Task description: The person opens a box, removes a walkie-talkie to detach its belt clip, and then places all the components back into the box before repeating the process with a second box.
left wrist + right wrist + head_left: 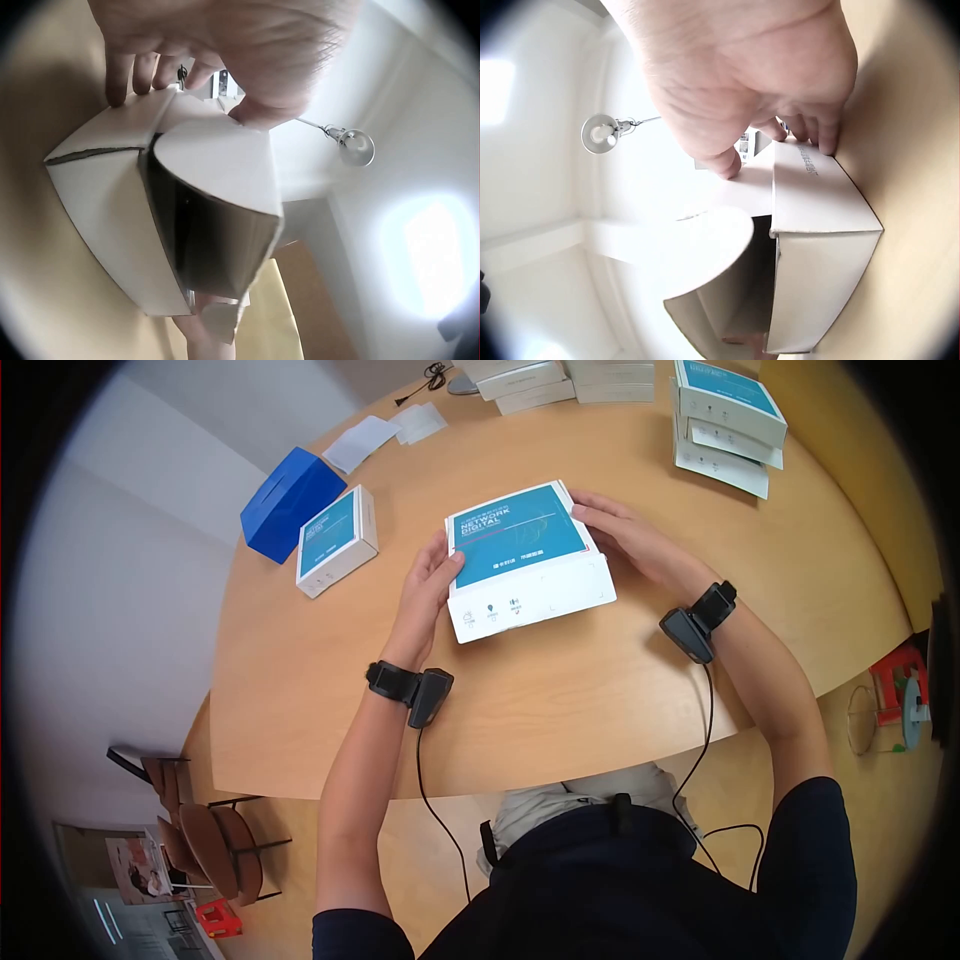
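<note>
A white cardboard box (pixel 525 540) with a teal printed top is held between both hands in the middle of the table. My left hand (pixel 428 585) grips its left side, thumb on the lid's edge and fingers down along the side wall. On the opposite side my right hand (pixel 640 540) holds the far right corner, its thumb over the lid. The lid (pixel 217 161) stands partly raised in the left wrist view, with a dark gap beneath it. From the right wrist, a rounded side flap (pixel 712 251) sticks out over the box's wall (pixel 817 277).
To the left, a similar teal-topped box (pixel 335 540) leans by a blue container (pixel 290 500). Papers (pixel 362 442) lie behind them. White boxes (pixel 530 385) are stacked at the back, and more teal-topped boxes (pixel 730 420) at the back right. Cables hang from both wrist cameras.
</note>
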`<state>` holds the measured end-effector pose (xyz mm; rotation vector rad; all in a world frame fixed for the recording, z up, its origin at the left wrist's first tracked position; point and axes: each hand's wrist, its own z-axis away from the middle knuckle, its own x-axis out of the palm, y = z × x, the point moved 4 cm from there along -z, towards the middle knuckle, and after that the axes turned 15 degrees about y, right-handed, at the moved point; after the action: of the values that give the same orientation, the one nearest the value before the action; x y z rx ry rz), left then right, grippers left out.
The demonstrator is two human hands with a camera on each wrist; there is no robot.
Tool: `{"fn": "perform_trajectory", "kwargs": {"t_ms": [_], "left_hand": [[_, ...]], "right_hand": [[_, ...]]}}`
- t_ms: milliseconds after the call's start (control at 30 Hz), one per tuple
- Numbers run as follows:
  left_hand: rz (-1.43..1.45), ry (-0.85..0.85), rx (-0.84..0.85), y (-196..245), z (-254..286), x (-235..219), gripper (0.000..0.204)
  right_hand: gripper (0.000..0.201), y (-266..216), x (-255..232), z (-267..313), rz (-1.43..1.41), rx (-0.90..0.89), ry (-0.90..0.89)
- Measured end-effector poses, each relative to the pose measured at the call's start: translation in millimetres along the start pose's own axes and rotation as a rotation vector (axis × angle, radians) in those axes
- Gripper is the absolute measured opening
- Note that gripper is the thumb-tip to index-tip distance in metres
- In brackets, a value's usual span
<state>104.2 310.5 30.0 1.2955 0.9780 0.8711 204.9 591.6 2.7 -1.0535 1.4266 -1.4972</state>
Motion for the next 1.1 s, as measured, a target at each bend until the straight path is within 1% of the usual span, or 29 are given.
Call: {"fn": "perform_trajectory", "kwargs": {"t_ms": [100, 167, 367, 567, 667, 767, 867, 967, 1067, 1100], "left_hand": [[0.002, 0.028, -0.001, -12, -1, 0, 0.083], [0.023, 0.036, -0.008, -9, 2, 3, 0.082], [0.053, -0.020, -0.030, -15, 6, 8, 0.073], [0.055, -0.026, 0.051, -24, 2, 6, 0.069], [0.051, -0.022, 0.048, -25, 3, 7, 0.069], [0.061, -0.028, 0.054, -21, 9, 10, 0.070], [0.083, -0.022, 0.062, -22, 11, 13, 0.070], [0.075, 0.031, 0.107, -19, 12, 16, 0.071], [0.066, -0.015, 0.148, -19, 8, 15, 0.072], [0.085, -0.034, 0.120, -23, 5, 13, 0.072]], "right_hand": [[0.067, -3, 1, 5, -0.023, -0.026, -0.043], [0.066, -2, 1, 2, -0.039, -0.025, -0.046], [0.064, 7, 2, 0, 0.002, -0.043, 0.057], [0.065, 10, 1, 2, 0.007, -0.035, 0.080], [0.066, 13, 0, 0, 0.044, -0.034, 0.101], [0.069, 10, 4, 5, 0.042, -0.046, 0.062], [0.073, 7, 5, 8, 0.099, -0.099, 0.091], [0.078, -1, 10, 17, 0.081, -0.071, 0.145], [0.079, -1, 12, 16, 0.019, -0.029, 0.169], [0.079, 0, 11, 16, -0.038, -0.005, 0.172]]}}
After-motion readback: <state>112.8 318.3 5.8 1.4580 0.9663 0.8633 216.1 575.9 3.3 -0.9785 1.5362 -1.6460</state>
